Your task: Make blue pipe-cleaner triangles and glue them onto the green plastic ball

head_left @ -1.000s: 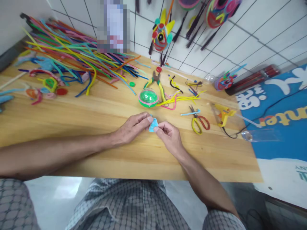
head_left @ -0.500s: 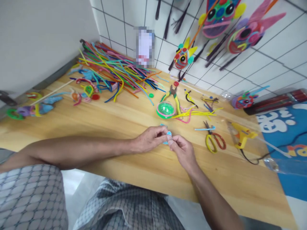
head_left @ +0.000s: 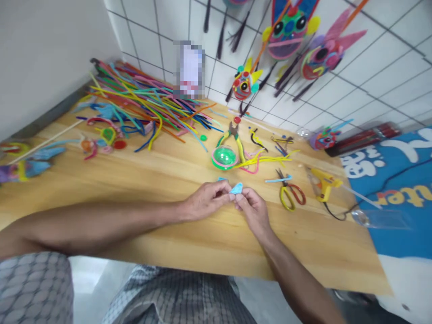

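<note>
Between my two hands is a small light-blue coiled pipe cleaner [head_left: 236,188], flat and rounded at its top. My left hand [head_left: 206,200] pinches its left side with thumb and forefinger. From the right, my right hand [head_left: 253,208] grips its lower edge with bent fingers, so the fingertips of both hands nearly meet. Another bit of light blue [head_left: 222,179] shows just behind my left fingers; its full shape is hidden. Just beyond my hands stands a green bowl-shaped half shell [head_left: 225,157] with a pink rim.
Pliers [head_left: 233,135] lie behind the half shell. Scissors [head_left: 286,191] and a yellow glue gun [head_left: 326,182] with a cord are to the right. A heap of coloured pipe cleaners [head_left: 145,96] fills the back left. Decorated fish heads [head_left: 245,85] hang against the tiled wall.
The light-blue piece has turned upward, showing more of its flat face above my fingertips. Both hands keep hold of it. The whole view has shifted, with the surroundings sliding left.
</note>
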The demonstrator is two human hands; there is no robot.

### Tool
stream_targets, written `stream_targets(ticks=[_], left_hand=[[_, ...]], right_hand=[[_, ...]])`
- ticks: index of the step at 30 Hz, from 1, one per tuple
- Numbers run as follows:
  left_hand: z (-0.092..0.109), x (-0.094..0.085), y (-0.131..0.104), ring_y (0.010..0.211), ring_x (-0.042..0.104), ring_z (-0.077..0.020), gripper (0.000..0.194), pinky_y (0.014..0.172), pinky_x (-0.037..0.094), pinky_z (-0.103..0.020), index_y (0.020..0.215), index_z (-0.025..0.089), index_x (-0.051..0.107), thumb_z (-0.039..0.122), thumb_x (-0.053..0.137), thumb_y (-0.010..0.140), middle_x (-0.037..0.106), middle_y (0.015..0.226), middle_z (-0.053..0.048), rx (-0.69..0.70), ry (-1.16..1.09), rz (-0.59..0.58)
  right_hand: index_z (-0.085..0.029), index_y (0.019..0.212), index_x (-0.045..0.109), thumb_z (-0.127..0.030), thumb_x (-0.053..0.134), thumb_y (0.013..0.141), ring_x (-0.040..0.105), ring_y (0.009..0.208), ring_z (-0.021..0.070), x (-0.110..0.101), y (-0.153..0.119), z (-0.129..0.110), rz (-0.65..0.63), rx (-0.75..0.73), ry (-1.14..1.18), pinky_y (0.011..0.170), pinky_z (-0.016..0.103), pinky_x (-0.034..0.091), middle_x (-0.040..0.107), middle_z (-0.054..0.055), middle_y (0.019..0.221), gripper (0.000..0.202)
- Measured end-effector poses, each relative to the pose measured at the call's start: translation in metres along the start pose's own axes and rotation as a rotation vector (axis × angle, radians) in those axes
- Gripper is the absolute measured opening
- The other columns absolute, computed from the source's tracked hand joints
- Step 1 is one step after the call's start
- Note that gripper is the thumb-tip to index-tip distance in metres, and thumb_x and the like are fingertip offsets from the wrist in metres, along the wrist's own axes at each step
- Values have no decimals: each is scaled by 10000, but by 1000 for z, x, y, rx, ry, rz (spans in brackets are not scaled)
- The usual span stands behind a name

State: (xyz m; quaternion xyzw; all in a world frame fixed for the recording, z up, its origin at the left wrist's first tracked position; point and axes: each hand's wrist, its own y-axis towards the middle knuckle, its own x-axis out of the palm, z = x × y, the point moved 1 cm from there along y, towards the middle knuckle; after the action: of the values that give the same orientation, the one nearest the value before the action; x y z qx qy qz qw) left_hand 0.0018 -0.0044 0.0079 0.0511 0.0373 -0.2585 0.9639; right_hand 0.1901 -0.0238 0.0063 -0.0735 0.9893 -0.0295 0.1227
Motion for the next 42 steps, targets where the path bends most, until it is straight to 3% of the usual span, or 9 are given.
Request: stream_targets(ticks=[11, 16, 22, 25, 29, 31, 34, 38, 42], left_hand=[[-3, -3, 2, 723, 523, -140, 205, 682, 401, -263, 873, 180, 612, 309, 508, 994, 576, 760, 19, 7, -3, -2], [0, -3, 1, 704, 516, -138, 213, 659, 396, -259, 901, 187, 604, 353, 512, 999, 597, 765, 17, 25, -89, 6], [4, -6, -2, 634, 462, -122, 274, 581, 377, -254, 990, 201, 584, 432, 443, 1039, 572, 782, 18, -53, -254, 178], [5, -10, 1, 634, 461, -118, 234, 582, 390, -252, 1072, 215, 583, 390, 430, 1042, 583, 830, 12, 2, -314, 265], [8, -17, 6, 613, 432, -120, 192, 582, 395, -253, 998, 202, 602, 321, 453, 1012, 528, 765, 20, 34, -255, 323], [11, -20, 8, 600, 420, -124, 204, 577, 390, -252, 949, 195, 605, 303, 440, 1004, 472, 695, 32, 25, -200, 312], [17, -23, 8, 626, 467, -128, 191, 609, 407, -253, 994, 194, 609, 290, 445, 990, 512, 704, 31, 15, -2, 248], [22, -19, 7, 662, 556, -164, 239, 630, 416, -280, 1142, 194, 612, 317, 523, 958, 624, 761, 1, -46, 582, 29], [19, -11, 10, 848, 661, -253, 262, 667, 453, -318, 1110, 163, 642, 348, 570, 939, 684, 1037, -121, -119, 1054, -50]], right_hand=[[-214, 839, 678, -476, 759, 819, 545, 607, 123, 2, 4, -1, 26, 87, 83, 607, 268, 464, 653, -19, 691, 275], [-229, 857, 690, -465, 798, 776, 566, 597, 131, 0, 6, -18, 28, 103, 87, 596, 277, 479, 668, -19, 689, 271], [-228, 839, 695, -411, 766, 805, 555, 601, 133, -14, 21, -49, 105, 20, -35, 599, 272, 452, 649, -21, 664, 199], [-223, 845, 675, -402, 741, 807, 539, 601, 129, -17, 32, -38, 199, -17, -25, 598, 266, 439, 632, -27, 661, 195], [-215, 867, 658, -426, 721, 792, 499, 595, 118, -14, 40, -7, 269, -46, 14, 587, 256, 418, 606, -39, 674, 232], [-209, 882, 664, -418, 708, 802, 492, 604, 116, -13, 40, 3, 227, -54, 3, 592, 255, 412, 612, -36, 699, 228], [-203, 916, 669, -416, 675, 839, 491, 626, 118, -14, 39, 10, 178, -69, -5, 598, 254, 394, 613, -30, 729, 226], [-201, 930, 670, -422, 658, 863, 502, 651, 121, -14, 39, 14, 126, -91, 34, 618, 255, 396, 610, -28, 739, 232], [-191, 926, 677, -388, 655, 862, 484, 623, 107, -14, 41, 16, 104, -110, 25, 604, 244, 384, 583, -47, 710, 209]])
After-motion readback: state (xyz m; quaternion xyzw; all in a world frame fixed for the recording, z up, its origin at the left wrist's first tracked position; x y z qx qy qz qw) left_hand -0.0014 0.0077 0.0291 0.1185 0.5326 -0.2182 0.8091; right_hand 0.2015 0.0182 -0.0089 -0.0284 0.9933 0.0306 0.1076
